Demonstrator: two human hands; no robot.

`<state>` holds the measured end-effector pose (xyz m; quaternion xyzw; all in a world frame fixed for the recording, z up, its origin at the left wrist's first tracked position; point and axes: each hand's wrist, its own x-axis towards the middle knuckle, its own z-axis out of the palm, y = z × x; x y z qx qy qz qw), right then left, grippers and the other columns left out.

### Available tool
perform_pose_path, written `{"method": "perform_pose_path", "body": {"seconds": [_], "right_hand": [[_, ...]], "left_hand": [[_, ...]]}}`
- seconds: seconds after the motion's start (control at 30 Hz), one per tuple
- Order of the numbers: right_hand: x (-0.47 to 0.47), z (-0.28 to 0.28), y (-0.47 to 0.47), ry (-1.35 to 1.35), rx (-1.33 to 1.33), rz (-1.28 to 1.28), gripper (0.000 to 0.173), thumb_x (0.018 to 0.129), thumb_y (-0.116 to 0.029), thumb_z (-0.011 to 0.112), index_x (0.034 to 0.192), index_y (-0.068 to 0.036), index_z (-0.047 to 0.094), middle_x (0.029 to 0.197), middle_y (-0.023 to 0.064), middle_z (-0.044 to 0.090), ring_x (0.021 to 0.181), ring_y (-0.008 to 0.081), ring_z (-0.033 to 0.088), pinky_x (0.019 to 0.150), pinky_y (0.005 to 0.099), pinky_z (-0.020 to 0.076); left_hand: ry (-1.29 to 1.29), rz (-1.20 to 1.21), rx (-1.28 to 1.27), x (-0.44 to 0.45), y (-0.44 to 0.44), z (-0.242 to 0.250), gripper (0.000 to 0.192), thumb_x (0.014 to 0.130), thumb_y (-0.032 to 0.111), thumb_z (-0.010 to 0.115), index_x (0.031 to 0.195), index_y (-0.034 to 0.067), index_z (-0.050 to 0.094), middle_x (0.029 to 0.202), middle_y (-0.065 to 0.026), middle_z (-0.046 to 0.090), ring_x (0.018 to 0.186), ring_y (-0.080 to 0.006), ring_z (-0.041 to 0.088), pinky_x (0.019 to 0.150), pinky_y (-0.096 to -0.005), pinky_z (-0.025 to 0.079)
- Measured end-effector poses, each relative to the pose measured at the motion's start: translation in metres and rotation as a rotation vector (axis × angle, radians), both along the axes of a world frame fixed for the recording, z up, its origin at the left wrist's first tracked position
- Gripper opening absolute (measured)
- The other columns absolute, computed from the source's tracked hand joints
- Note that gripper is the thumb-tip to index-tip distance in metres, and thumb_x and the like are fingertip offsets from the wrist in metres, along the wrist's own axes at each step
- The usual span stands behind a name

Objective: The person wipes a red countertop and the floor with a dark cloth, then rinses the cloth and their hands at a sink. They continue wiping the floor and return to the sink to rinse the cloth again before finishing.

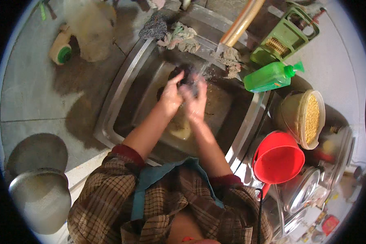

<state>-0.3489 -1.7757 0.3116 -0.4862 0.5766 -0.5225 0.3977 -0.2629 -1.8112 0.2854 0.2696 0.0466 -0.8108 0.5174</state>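
Observation:
Over a metal sink basin (pixel 141 56), my left hand (pixel 171 93) and my right hand (pixel 196 96) are close together under running water (pixel 204 67) that falls from an orange hose or pipe (pixel 242 24). A dark, wet bundle (pixel 183 73), whose kind I cannot tell, is between my hands; my left hand grips it. My right hand is blurred against the bundle's right side, its fingers partly hidden by the splash. A little pale water or foam (pixel 181 131) lies on the basin floor beneath my wrists.
Wet rags (pixel 183 38) and a dark scouring pad (pixel 153 26) lie on the sink's far rim. To the right are a green soap bottle (pixel 268 77), a green plastic caddy (pixel 288 35), a bucket of yellow grains (pixel 311 119) and a red plastic dipper (pixel 279 161). A metal pot (pixel 41 201) stands lower left.

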Motion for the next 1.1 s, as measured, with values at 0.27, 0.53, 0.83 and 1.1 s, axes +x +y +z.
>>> {"method": "perform_pose_path", "body": {"seconds": [0.27, 0.53, 0.83, 1.1], "right_hand": [[0.018, 0.004, 0.02, 0.728, -0.451, -0.078, 0.024, 0.072, -0.027, 0.069, 0.069, -0.006, 0.057, 0.086, 0.0189, 0.057, 0.078, 0.0382, 0.054, 0.066, 0.0405, 0.0473], [0.004, 0.003, -0.009, 0.773, 0.119, 0.088, 0.036, 0.083, -0.038, 0.055, 0.08, -0.005, 0.065, 0.076, 0.0194, 0.062, 0.069, 0.0372, 0.06, 0.064, 0.0438, 0.0485], [-0.019, 0.026, 0.028, -0.002, 0.301, 0.174, 0.023, 0.08, -0.016, 0.061, 0.065, 0.001, 0.056, 0.058, -0.0004, 0.049, 0.058, 0.0085, 0.045, 0.053, 0.0261, 0.0371], [-0.041, 0.082, 0.084, -0.085, 0.285, 0.251, 0.027, 0.08, -0.009, 0.061, 0.058, -0.003, 0.048, 0.059, -0.0045, 0.043, 0.059, 0.0048, 0.037, 0.053, 0.0231, 0.0304]], "left_hand": [[0.281, -0.153, -0.261, 0.003, 0.018, 0.002, 0.022, 0.089, 0.029, 0.05, 0.088, 0.009, 0.057, 0.081, -0.006, 0.061, 0.07, -0.0201, 0.058, 0.066, -0.034, 0.049], [-0.532, -0.015, -0.14, -0.016, 0.023, -0.017, 0.017, 0.085, 0.019, 0.05, 0.08, 0.005, 0.058, 0.084, -0.0066, 0.058, 0.076, -0.0154, 0.054, 0.067, -0.0317, 0.046], [-0.203, -0.216, -0.192, 0.006, 0.007, -0.042, 0.019, 0.084, 0.019, 0.05, 0.082, 0.003, 0.059, 0.076, -0.0062, 0.06, 0.069, -0.017, 0.057, 0.065, -0.0306, 0.047], [-0.282, 0.059, -0.008, 0.002, -0.005, -0.058, 0.013, 0.082, 0.011, 0.046, 0.084, -0.001, 0.05, 0.068, -0.0118, 0.053, 0.06, -0.0238, 0.053, 0.061, -0.0383, 0.048]]}}
